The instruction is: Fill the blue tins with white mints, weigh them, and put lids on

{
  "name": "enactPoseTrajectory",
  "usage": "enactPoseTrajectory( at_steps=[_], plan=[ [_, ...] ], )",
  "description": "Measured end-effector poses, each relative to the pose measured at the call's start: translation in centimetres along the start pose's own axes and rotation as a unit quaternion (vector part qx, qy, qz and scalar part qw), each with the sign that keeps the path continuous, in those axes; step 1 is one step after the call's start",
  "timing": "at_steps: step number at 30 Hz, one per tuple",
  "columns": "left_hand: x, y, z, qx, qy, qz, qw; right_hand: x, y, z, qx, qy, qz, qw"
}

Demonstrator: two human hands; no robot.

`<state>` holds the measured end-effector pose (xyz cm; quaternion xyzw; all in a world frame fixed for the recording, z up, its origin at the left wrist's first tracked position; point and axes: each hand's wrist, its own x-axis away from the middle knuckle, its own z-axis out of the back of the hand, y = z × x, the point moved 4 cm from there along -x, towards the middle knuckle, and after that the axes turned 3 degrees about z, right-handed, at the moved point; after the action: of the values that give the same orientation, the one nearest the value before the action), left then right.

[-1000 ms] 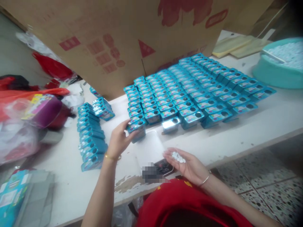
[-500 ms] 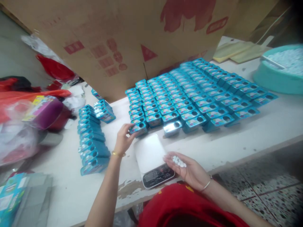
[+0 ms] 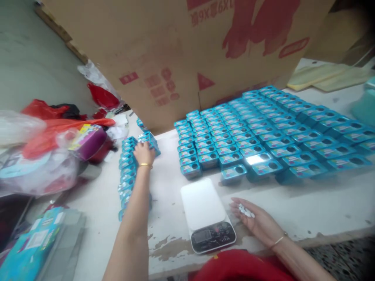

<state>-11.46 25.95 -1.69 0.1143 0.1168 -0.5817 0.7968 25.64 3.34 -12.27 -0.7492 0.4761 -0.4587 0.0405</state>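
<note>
My left hand (image 3: 144,153) reaches to the far end of the left row of blue boxes (image 3: 128,171), beside a small group of blue boxes with white tablets on top (image 3: 150,139). Its fingers are curled down and their tips are hidden, so what they grip cannot be made out. Palm up, my right hand (image 3: 258,224) cups a small heap of white tablets (image 3: 246,210) just right of the kitchen scale (image 3: 202,205). The scale's white platform is bare. A large block of blue boxes (image 3: 231,148) with dark round holes in their tops stands beyond the scale.
A big cardboard box (image 3: 181,50) stands behind the blue boxes. Plastic bags (image 3: 38,168) and a purple box (image 3: 90,142) crowd the left side. Flattened blue packaging (image 3: 35,242) lies near front left. A turquoise tub (image 3: 365,103) is cut off at the right edge.
My left hand has left a box at the block's near left corner and moved left to the other boxes. My right hand stays cupped around the tablets, now clear of the scale. The view has shifted.
</note>
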Motion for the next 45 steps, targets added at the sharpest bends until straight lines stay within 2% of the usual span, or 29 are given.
enactPoseTrajectory(
  at_steps=[2,4,7,9,11,13,14,15,16,18,20,23,26,29,33,36,38,41,45],
  plan=[
    [-1.7,-0.6,-1.1,-0.053,-0.045,-0.020,0.997,-0.8,0.1,-0.2,0.020,-0.008,0.002,1.000],
    [-2.4,-0.6,-1.7,-0.089,-0.067,-0.070,0.991,-1.2,0.4,-0.9,0.040,-0.027,-0.015,0.999],
    [-2.0,-0.2,-1.0,-0.128,-0.076,-0.152,0.977,-1.4,1.0,-2.2,0.048,-0.053,-0.028,0.997],
    [-0.8,0.2,1.1,-0.146,-0.071,-0.192,0.968,-1.7,1.3,-2.9,0.047,-0.060,-0.028,0.997],
    [1.2,0.7,4.5,-0.158,-0.064,-0.214,0.962,-2.1,1.9,-3.5,0.051,-0.070,-0.034,0.996],
    [4.1,1.1,8.1,-0.162,-0.118,-0.224,0.954,-2.8,2.8,-4.2,0.062,-0.087,-0.049,0.993],
    [5.9,1.5,9.9,-0.153,-0.145,-0.253,0.944,-3.1,3.4,-4.6,0.068,-0.094,-0.059,0.991],
    [7.6,1.9,11.7,-0.152,-0.154,-0.258,0.941,-3.4,4.0,-5.1,0.075,-0.098,-0.067,0.990],
    [9.4,2.3,13.1,-0.147,-0.167,-0.269,0.937,-3.6,4.6,-5.5,0.081,-0.101,-0.075,0.989],
    [13.0,3.4,14.7,-0.131,-0.195,-0.294,0.927,-3.8,5.5,-6.1,0.090,-0.101,-0.080,0.988],
    [16.0,4.8,14.8,-0.112,-0.221,-0.313,0.917,-3.7,5.9,-6.3,0.090,-0.098,-0.073,0.988],
    [19.0,6.6,13.5,-0.098,-0.247,-0.338,0.903,-3.2,5.7,-5.4,0.079,-0.082,-0.054,0.992],
    [20.3,7.9,12.1,-0.100,-0.251,-0.357,0.894,-2.1,4.9,-3.7,0.071,-0.069,-0.044,0.994],
    [20.7,8.2,11.6,-0.078,-0.242,-0.363,0.897,-0.7,4.1,-2.2,0.069,-0.064,-0.056,0.994],
    [20.3,6.2,13.3,0.028,-0.186,-0.311,0.932,1.3,3.1,-0.9,0.058,-0.061,-0.077,0.993],
    [20.1,2.5,15.1,0.147,-0.100,-0.209,0.962,2.5,2.4,-0.1,0.043,-0.047,-0.087,0.994],
    [20.6,-0.4,15.6,0.202,-0.054,-0.128,0.970,3.1,1.9,0.1,0.036,-0.039,-0.087,0.995],
    [22.3,-4.0,14.7,0.241,-0.026,-0.029,0.970,3.9,1.3,0.0,0.036,-0.027,-0.085,0.995],
    [25.0,-6.1,11.8,0.287,-0.060,0.027,0.956,4.7,1.1,-1.0,0.045,-0.020,-0.087,0.995]
  ],
)
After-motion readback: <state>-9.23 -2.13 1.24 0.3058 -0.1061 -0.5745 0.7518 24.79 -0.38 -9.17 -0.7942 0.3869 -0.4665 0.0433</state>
